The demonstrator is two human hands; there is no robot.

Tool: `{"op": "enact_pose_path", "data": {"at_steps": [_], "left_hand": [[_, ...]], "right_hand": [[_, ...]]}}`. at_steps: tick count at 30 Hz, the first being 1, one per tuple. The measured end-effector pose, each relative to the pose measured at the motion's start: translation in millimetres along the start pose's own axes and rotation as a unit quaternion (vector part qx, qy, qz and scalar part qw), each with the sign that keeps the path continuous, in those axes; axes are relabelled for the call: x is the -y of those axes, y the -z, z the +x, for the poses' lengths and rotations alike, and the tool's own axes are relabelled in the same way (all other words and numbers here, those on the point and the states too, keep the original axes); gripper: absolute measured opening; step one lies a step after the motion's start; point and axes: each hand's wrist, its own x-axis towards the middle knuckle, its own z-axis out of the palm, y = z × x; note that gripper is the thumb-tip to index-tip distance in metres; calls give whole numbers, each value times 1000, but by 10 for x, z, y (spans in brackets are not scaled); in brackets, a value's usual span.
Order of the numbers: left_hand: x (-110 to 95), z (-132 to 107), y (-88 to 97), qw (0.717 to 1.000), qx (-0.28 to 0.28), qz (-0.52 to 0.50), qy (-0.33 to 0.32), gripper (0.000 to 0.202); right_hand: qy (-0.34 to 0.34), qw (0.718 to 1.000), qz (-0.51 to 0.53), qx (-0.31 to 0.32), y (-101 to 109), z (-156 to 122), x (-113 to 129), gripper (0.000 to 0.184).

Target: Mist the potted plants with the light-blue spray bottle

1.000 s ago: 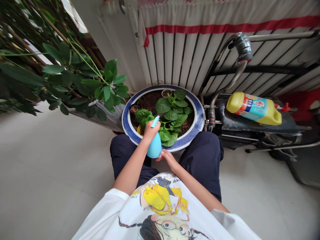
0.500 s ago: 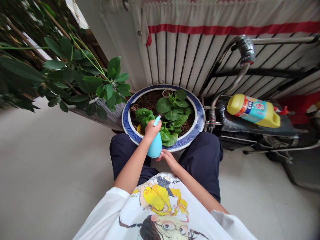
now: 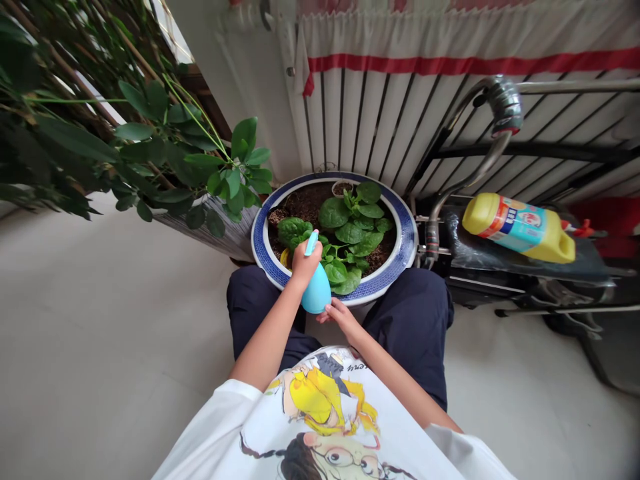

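Spray bottle (image 3: 317, 291), light blue, in head view: tilted, at near rim of round blue-and-white pot (image 3: 406, 250), between person's knees. Left hand (image 3: 303, 265) grasps its neck, fingers wrapped below nozzle. Right hand (image 3: 343, 316) at its base, fingers stretched out; cannot tell whether gripping. Leafy plants (image 3: 367, 245) grow from dark soil (image 3: 306, 205) inside pot. Yellow bottle (image 3: 553, 237) lies on dark seat (image 3: 456, 245) at right.
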Motion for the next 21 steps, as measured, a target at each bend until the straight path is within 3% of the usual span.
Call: {"op": "enact_pose_path", "data": {"at_steps": [6, 8, 11, 13, 16, 19, 21], "left_hand": [[92, -88, 20, 992, 40, -118, -31, 30], [126, -155, 19, 984, 67, -157, -50, 38], [155, -249, 6, 973, 122, -185, -71, 50], [171, -286, 14, 963, 172, -188, -85, 65], [251, -318, 85, 945, 227, -192, -134, 94], [458, -392, 202, 941, 243, -177, -156, 112], [649, -486, 265, 939, 269, -173, -126, 122]], "right_hand": [[-11, 993, -83, -80, -9, -186, 89, 42], [41, 978, -146, -144, -17, -251, 188, 36], [175, 921, -285, -199, -32, -206, 380, 46], [236, 897, -331, -175, -43, -84, 499, 63], [261, 902, -330, -100, -66, 119, 604, 81], [256, 909, -326, -49, -90, 230, 611, 75], [265, 907, -324, -51, -88, 251, 579, 69]]}}
